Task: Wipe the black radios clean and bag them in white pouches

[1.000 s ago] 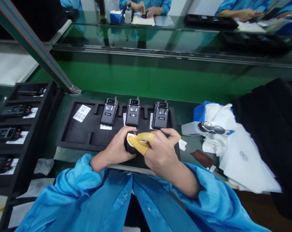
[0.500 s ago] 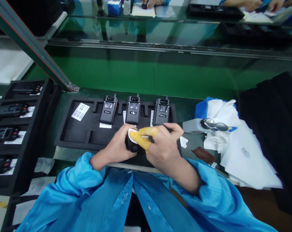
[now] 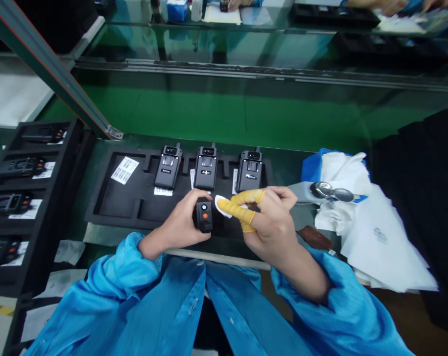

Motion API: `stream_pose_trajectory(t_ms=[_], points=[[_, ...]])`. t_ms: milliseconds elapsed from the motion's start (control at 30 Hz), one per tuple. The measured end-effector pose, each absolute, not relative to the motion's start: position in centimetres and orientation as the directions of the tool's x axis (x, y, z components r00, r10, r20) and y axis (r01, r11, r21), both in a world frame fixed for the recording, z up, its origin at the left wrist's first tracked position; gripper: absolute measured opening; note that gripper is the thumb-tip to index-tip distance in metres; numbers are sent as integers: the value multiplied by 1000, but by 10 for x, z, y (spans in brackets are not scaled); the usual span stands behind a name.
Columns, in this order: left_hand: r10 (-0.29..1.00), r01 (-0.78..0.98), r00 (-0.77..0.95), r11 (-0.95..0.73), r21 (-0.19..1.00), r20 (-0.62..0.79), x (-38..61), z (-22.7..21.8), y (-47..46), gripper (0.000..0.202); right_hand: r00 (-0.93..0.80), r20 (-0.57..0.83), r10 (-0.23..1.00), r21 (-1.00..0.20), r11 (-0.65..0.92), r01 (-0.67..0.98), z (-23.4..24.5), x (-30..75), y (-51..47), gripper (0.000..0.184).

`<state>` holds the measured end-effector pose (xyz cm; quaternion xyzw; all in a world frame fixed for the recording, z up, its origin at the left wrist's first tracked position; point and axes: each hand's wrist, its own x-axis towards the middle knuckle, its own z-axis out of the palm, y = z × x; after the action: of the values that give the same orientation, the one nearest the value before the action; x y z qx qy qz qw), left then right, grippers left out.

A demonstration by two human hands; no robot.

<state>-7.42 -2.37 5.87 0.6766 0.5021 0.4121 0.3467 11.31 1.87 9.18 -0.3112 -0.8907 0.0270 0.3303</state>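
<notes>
My left hand (image 3: 179, 220) grips a small black handset (image 3: 204, 216), whose face shows an orange button. My right hand (image 3: 272, 222) is apart from it, with yellow finger cots (image 3: 239, 207) on two fingers pinching a white wipe (image 3: 222, 204). Both hands are over the front of a black foam tray (image 3: 116, 210). In its recesses stand three black Riton radios (image 3: 205, 168), upright and side by side, just beyond my hands. A white barcode sheet (image 3: 124, 170) lies in the tray's left recess.
A black tray with several devices and white cards (image 3: 20, 198) stands to the left. On the right lie white cloths (image 3: 376, 237), a blue box (image 3: 310, 168), a shiny metal object (image 3: 331, 192) and a brown strip (image 3: 315, 238). A green panel (image 3: 246, 111) and glass shelf stand ahead.
My right hand has moved right, taking the wipe off the handset. The handset's face with the orange button now shows. My left hand still holds it.
</notes>
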Motion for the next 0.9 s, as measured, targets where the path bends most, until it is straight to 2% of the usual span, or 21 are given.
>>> stream_pose_trajectory(t_ms=[100, 267, 567, 767, 900], points=[[963, 394, 166, -261, 881, 211, -74, 58, -24, 53, -556, 606, 569, -239, 797, 555, 91, 105, 16, 47], [958, 374, 182, -278, 885, 224, -74, 57, -24, 50, -625, 593, 507, -188, 842, 505, 92, 92, 9, 39], [942, 355, 214, -320, 878, 257, -74, 59, -25, 46, -687, 521, 507, -323, 862, 392, 95, 111, 14, 45], [954, 368, 195, -285, 885, 227, -76, 60, -25, 49, -551, 597, 582, -224, 781, 583, 88, 110, 16, 40], [954, 342, 188, -288, 895, 235, -75, 57, -25, 49, -566, 632, 530, -149, 799, 582, 90, 95, 5, 33]])
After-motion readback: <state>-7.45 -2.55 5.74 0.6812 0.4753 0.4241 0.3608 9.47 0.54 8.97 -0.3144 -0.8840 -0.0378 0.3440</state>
